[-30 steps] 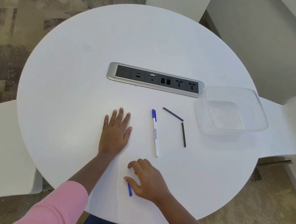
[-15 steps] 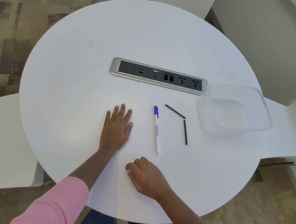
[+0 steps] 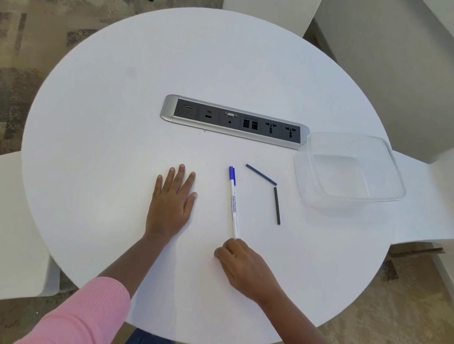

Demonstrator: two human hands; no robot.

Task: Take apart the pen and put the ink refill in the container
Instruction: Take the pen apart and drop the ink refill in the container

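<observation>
Left hand (image 3: 171,205) lies flat on the desk (image 3: 104,132), fingers straight. Right hand (image 3: 245,266), fingers curled, meets the pen (image 3: 233,201) at its near end; whether that grip pinches it, I cannot tell.

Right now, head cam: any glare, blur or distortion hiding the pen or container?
Head view: sharp, light soft and even, no glare on the table; wide-angle lens bends the edges; pen crisp; clear container low-contrast against white, rim faint.
</observation>
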